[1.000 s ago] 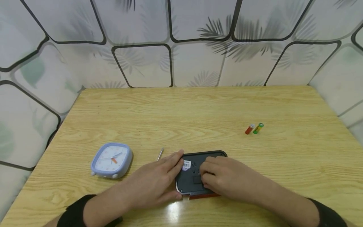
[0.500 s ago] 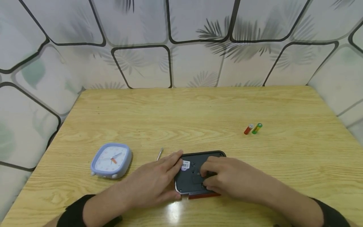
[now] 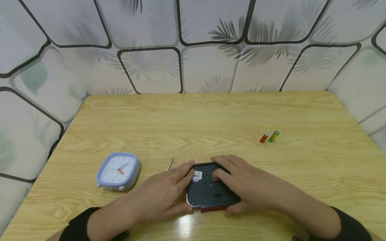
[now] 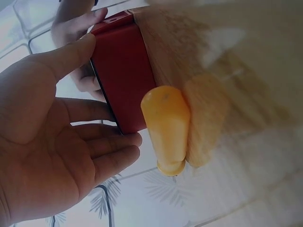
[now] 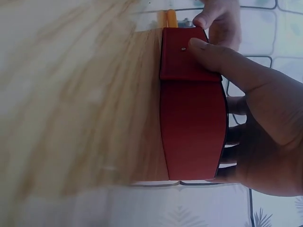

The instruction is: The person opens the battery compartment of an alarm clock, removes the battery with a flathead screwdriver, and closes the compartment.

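A red box-shaped device (image 3: 208, 197) with a black back lies back-up on the table; a white barcode label is stuck on the back. My left hand (image 3: 164, 189) grips its left side, thumb at the near edge and fingers at the far edge. Spread across the right side, my right hand (image 3: 245, 187) holds it between a thumb at the near edge and fingers at the far edge, the index finger bent over the back. In the right wrist view the thumb presses the red side (image 5: 191, 127). A screwdriver with a yellow-orange handle (image 4: 166, 127) lies beside the left hand.
A light blue alarm clock (image 3: 118, 171) stands on the left of the wooden table (image 3: 181, 127). At the back right lie a red battery (image 3: 264, 137) and a green battery (image 3: 273, 136). A patterned wall (image 3: 208, 67) borders the table's far edge.
My right hand's fingers, bunched over the middle of the black back, have spread; the thumb now rests at the near edge and the fingers reach the far edge. The left hand keeps its place.
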### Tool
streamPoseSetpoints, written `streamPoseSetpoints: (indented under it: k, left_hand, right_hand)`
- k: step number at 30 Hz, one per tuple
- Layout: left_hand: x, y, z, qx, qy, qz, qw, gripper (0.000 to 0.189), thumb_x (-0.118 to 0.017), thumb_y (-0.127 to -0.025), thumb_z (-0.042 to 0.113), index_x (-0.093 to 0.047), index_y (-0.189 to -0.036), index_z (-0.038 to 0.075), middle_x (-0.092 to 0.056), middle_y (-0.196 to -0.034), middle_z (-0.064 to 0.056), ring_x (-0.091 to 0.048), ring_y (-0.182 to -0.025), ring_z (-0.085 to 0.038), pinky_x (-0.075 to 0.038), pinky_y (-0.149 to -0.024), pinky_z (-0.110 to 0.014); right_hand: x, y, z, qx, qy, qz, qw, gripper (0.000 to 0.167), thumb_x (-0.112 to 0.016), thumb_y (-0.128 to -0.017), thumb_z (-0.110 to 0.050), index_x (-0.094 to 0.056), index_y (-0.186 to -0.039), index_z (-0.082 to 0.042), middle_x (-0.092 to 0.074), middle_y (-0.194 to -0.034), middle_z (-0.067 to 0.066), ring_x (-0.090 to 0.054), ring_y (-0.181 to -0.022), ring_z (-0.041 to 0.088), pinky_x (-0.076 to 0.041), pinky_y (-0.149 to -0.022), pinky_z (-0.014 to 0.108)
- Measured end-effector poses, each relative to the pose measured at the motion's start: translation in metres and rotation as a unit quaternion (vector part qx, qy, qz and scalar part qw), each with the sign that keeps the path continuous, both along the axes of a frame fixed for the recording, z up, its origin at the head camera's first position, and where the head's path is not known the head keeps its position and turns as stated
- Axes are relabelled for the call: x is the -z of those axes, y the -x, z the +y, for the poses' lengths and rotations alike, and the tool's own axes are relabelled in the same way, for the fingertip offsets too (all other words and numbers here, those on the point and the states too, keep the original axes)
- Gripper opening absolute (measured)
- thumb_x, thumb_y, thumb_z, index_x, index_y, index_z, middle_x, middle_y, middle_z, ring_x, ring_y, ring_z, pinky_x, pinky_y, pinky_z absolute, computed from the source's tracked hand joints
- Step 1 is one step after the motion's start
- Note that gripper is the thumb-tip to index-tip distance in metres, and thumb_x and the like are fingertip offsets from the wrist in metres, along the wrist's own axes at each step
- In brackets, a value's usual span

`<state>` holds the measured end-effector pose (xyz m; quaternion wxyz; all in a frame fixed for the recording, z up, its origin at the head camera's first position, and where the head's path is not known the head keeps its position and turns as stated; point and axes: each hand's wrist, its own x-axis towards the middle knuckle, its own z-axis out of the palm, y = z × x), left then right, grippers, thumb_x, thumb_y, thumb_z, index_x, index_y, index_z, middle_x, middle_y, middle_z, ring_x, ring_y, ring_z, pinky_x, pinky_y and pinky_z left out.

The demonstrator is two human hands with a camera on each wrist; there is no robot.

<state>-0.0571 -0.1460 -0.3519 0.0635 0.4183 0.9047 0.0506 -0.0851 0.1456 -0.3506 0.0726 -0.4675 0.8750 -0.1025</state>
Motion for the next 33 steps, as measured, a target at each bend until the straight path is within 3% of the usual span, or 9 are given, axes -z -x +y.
streamPoseSetpoints:
  k: [7, 14, 21, 24, 27, 30, 33]
  left_hand:
    - [-0.002, 0.001, 0.0, -0.003, 0.003, -0.014, 0.9999, 0.084, -0.062, -0.102, 0.06, -0.048, -0.156, -0.002, -0.037, -0.17, -0.021, -0.046, -0.154, -0.031, -0.049, -0.12, -0.042]
    - [-0.006, 0.005, -0.005, -0.023, -0.021, -0.059, 0.9978, 0.078, -0.046, -0.108, 0.061, -0.041, -0.163, 0.006, -0.029, -0.175, -0.013, -0.039, -0.158, -0.027, -0.042, -0.125, -0.045]
    - [-0.012, 0.006, -0.009, -0.056, -0.092, -0.032, 0.9936, 0.101, -0.062, -0.098, 0.067, -0.015, -0.172, 0.017, -0.006, -0.181, -0.002, -0.039, -0.158, -0.026, -0.043, -0.124, -0.048]
    - [-0.013, 0.006, -0.009, -0.079, -0.128, -0.058, 0.9869, 0.119, -0.072, -0.091, 0.068, 0.001, -0.172, 0.023, -0.006, -0.181, 0.0, -0.036, -0.159, -0.026, -0.044, -0.124, -0.049]
    - [-0.016, 0.006, -0.008, -0.113, -0.161, -0.109, 0.9745, 0.135, -0.082, -0.082, 0.067, 0.013, -0.17, 0.03, -0.01, -0.18, 0.001, -0.037, -0.159, -0.026, -0.045, -0.122, -0.051]
    - [-0.018, 0.006, -0.006, -0.142, -0.192, -0.143, 0.9604, 0.149, -0.091, -0.074, 0.063, 0.019, -0.168, 0.031, -0.014, -0.179, 0.006, -0.039, -0.157, -0.024, -0.046, -0.121, -0.052]
    - [-0.017, 0.006, -0.004, -0.163, -0.215, -0.154, 0.9505, 0.159, -0.096, -0.067, 0.06, 0.02, -0.168, 0.026, -0.016, -0.179, 0.009, -0.044, -0.155, -0.022, -0.046, -0.121, -0.051]
  right_hand:
    - [0.005, 0.005, 0.001, -0.028, 0.006, 0.039, 0.9988, 0.071, -0.09, -0.077, -0.055, -0.055, -0.126, -0.019, -0.055, -0.154, 0.014, -0.057, -0.138, 0.03, -0.051, -0.115, 0.051]
    - [0.003, 0.009, 0.002, -0.029, 0.002, 0.042, 0.9987, 0.07, -0.088, -0.078, -0.057, -0.056, -0.127, -0.02, -0.054, -0.155, 0.016, -0.056, -0.14, 0.034, -0.051, -0.114, 0.053]
    - [-0.004, 0.014, 0.005, 0.007, 0.049, 0.016, 0.9986, 0.073, -0.095, -0.074, -0.051, -0.058, -0.127, -0.017, -0.051, -0.159, 0.014, -0.055, -0.141, 0.031, -0.055, -0.111, 0.052]
    - [-0.005, 0.014, 0.006, 0.01, 0.081, 0.01, 0.9966, 0.075, -0.097, -0.072, -0.048, -0.057, -0.127, -0.017, -0.05, -0.159, 0.012, -0.056, -0.141, 0.029, -0.057, -0.109, 0.051]
    - [-0.005, 0.014, 0.005, 0.017, 0.104, -0.004, 0.9944, 0.076, -0.097, -0.072, -0.046, -0.055, -0.129, -0.018, -0.047, -0.161, 0.01, -0.055, -0.142, 0.027, -0.058, -0.107, 0.05]
    - [-0.005, 0.013, 0.004, 0.014, 0.14, -0.007, 0.9901, 0.078, -0.099, -0.071, -0.043, -0.054, -0.129, -0.017, -0.046, -0.161, 0.008, -0.054, -0.14, 0.024, -0.059, -0.105, 0.048]
    - [-0.005, 0.012, 0.002, 0.006, 0.178, 0.006, 0.9839, 0.079, -0.1, -0.069, -0.04, -0.053, -0.127, -0.015, -0.048, -0.157, 0.009, -0.054, -0.137, 0.023, -0.06, -0.103, 0.047]
